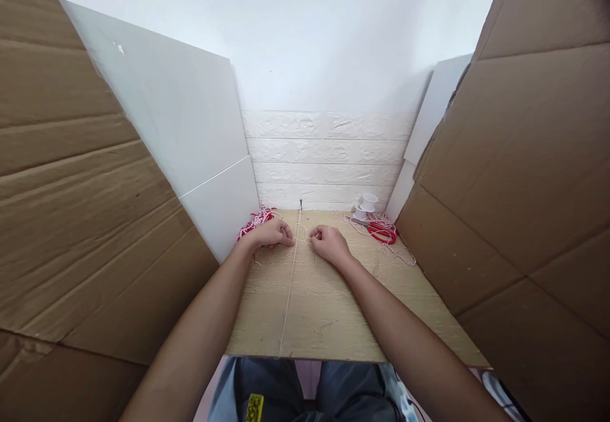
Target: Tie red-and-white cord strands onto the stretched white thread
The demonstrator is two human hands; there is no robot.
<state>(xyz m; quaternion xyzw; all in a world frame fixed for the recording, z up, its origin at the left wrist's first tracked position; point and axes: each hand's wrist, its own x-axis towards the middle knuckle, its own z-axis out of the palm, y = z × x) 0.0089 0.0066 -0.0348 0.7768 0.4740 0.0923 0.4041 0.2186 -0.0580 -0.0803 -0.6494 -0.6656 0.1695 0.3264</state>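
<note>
A pale taut cord [290, 282] runs down the middle of the wooden board [333, 320], from a small nail [300, 204] at the far edge toward me. My left hand [271, 234] rests just left of the cord, fingers pinched together on a thin string. My right hand [330, 244] sits just right of the cord, fingers curled and pinching the same thin string [303, 240], which crosses the cord between both hands.
A red-and-white string bundle [255, 220] lies at the far left. Red-handled scissors [381, 231] and white spools [366, 204] lie at the far right among loose string. Cardboard walls [524, 187] and white panels [190, 129] close in both sides.
</note>
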